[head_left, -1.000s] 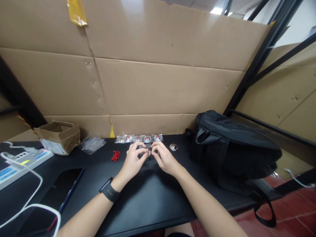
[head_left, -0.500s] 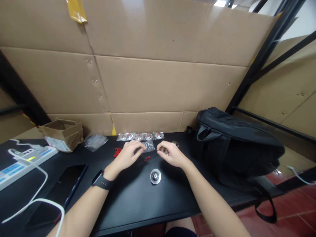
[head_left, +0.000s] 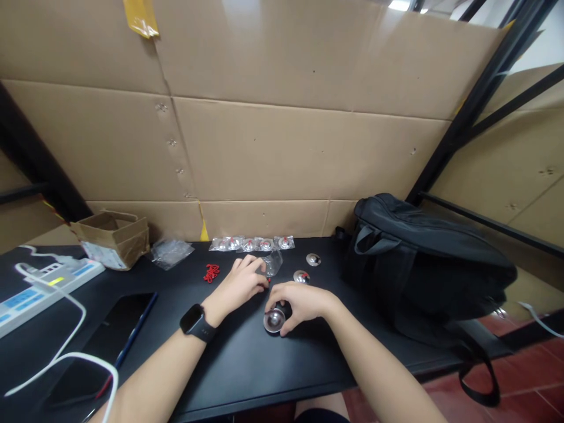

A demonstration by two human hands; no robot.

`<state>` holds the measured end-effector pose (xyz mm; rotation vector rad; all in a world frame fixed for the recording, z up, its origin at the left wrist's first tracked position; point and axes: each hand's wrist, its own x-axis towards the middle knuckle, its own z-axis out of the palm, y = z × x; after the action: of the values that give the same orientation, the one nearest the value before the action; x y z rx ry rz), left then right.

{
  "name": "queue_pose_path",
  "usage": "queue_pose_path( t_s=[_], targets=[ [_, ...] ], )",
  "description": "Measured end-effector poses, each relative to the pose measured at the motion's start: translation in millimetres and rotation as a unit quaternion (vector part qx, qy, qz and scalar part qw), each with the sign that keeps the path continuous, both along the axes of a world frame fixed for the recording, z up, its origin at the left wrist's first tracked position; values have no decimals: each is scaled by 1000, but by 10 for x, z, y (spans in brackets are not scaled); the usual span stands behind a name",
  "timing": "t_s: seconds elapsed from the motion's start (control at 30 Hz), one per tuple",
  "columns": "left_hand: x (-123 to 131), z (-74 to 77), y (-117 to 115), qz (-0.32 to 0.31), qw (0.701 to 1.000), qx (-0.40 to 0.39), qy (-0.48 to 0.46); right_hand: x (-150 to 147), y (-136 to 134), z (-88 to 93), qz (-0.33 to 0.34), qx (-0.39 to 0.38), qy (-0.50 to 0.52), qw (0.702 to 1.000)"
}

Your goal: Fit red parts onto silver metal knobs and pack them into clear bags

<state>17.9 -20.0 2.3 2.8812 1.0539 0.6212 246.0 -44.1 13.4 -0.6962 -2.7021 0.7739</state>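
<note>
Gripping a shiny metal disc (head_left: 272, 322) by its rim, the right hand (head_left: 299, 304) has thumb and fingers spread across it, low at the black tabletop (head_left: 251, 376); contact with the surface cannot be confirmed. The left hand (head_left: 241, 283) lies just beside, fingers loosely bent, tips at a small red loop (head_left: 269, 280); whether they pinch it cannot be told. A clear bag (head_left: 275, 262) sits just beyond those tips. Past the right hand are a red-marked disc (head_left: 301, 277) and a plain disc (head_left: 314, 259), apart. A red cord bundle (head_left: 211, 272) lies left of the left hand. Wrapped discs (head_left: 265, 244) line the cardboard wall (head_left: 264, 153). Far right: a black backpack (head_left: 427, 264). Far left: an open carton (head_left: 132, 241).
</note>
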Motion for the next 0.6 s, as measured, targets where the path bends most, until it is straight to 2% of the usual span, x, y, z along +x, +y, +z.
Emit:
queue_pose_path(
  t_s=[0.17,0.43,0.6],
  targets=[
    [-9,-14,10,9,1000,-7,2,63,0,59,11,-13,33,999],
    [-73,-58,58,-10,1000,-8,-13,153,63,41,-150,-18,36,988],
    [-83,-64,107,12,1000,-11,5,162,94,39,-148,-18,-31,988]
  ],
)
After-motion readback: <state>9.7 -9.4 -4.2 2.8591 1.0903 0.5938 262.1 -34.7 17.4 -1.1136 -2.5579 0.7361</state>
